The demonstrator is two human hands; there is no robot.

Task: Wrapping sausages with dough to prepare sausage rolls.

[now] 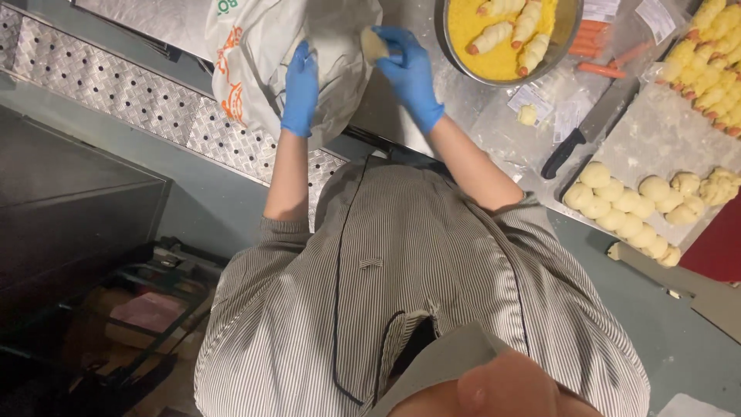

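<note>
My left hand, in a blue glove, grips the side of a white plastic bag with orange print that hangs over the counter edge. My right hand, also in a blue glove, holds a small pale lump of dough at the mouth of the bag. Below the hands I see my own striped grey shirt and bare forearms.
A metal bowl of yellow crumbs holds several dough-wrapped sausages. Right of it lie bare sausages, a black-handled knife, and a tray with dough balls and crumbed pieces. A patterned steel ledge runs at left.
</note>
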